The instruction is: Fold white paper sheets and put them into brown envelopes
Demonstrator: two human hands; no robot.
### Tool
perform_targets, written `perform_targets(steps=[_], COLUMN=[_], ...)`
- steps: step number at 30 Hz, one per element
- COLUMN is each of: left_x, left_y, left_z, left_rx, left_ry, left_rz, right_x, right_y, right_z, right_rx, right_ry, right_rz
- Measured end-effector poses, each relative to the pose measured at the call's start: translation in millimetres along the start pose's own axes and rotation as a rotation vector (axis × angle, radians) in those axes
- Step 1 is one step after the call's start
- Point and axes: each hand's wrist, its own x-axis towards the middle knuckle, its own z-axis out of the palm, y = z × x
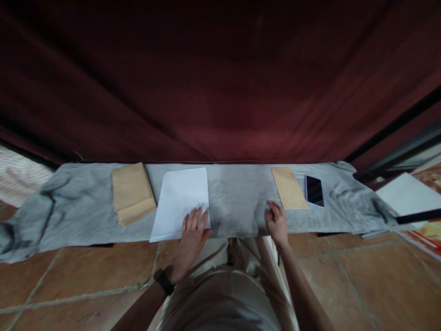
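My left hand (193, 233) lies flat with its fingers stretched out on the lower right corner of a stack of white paper (181, 191). My right hand (277, 223) rests at the near edge of the grey cloth (237, 197), its fingers loosely bent and nothing visible in them. Just beyond it, to the right, a single brown envelope (289, 187) lies flat, apart from the fingers. Left of the white paper sits a pile of brown paper envelopes (132, 191), the lower ones sticking out towards me.
A phone (314, 191) with a dark screen lies right of the single envelope. The grey cloth covers a narrow table, bounded at the back by a dark red curtain (220, 101). A white sheet (409, 197) is at far right. The floor is brown tile (330, 276).
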Motion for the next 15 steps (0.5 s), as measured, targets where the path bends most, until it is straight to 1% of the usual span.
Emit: perform_targets(steps=[3,5,7,10,12,15], left_x=[-11,-15,-17,-16,-15,-14], left_y=[-22,-31,-38,-44,-47,-48], left_z=[-6.6,-7.4,-6.3,-3.8,-3.3,-4.5], left_rx=[0.026,0.01,-0.015,-0.06,-0.08,-0.082], left_ry=[-0.04,-0.061,-0.052,-0.016,-0.017,-0.042], left_rz=[-0.007,-0.026,-0.052,-0.09,-0.102,-0.104], right_x=[-8,-13,-15,-15,-12,-4], right_y=[-38,-64,-89,-120,-135,-151], right_z=[35,57,77,104,119,138], right_rx=[0.235,0.372,0.483,0.554,0.561,0.536], right_ry=[-0.131,-0.2,-0.275,-0.35,-0.394,-0.431], right_rz=[0.06,0.14,0.189,0.288,0.305,0.31])
